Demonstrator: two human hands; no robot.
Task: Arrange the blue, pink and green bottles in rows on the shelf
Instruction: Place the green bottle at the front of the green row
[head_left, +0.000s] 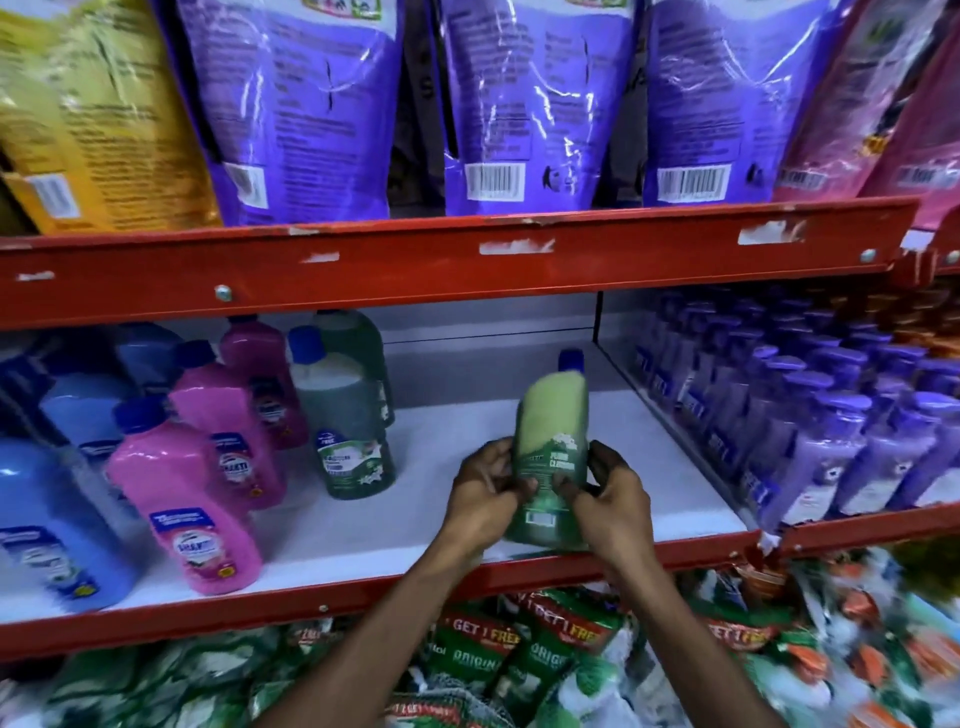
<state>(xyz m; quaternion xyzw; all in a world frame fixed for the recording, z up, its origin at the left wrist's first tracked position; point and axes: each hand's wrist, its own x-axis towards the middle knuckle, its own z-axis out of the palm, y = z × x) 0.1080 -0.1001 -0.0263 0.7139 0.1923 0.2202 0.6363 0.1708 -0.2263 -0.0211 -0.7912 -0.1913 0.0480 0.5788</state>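
Both my hands hold one green bottle (553, 415) with a blue cap over the front of the white shelf (426, 514); a yellow-green sponge is strapped to its upper half. My left hand (485, 496) grips its lower left side, my right hand (610, 501) its lower right. To the left stand two green bottles (345, 410), one behind the other. Left of them runs a row of three pink bottles (205, 499), front to back. Blue bottles (49, 525) fill the far left.
A white divider (670, 415) bounds the shelf bay on the right, with rows of purple pump bottles (810, 410) beyond it. A red shelf beam (441, 257) hangs overhead, carrying purple and yellow refill pouches. Green packets lie piled below the shelf's red front edge.
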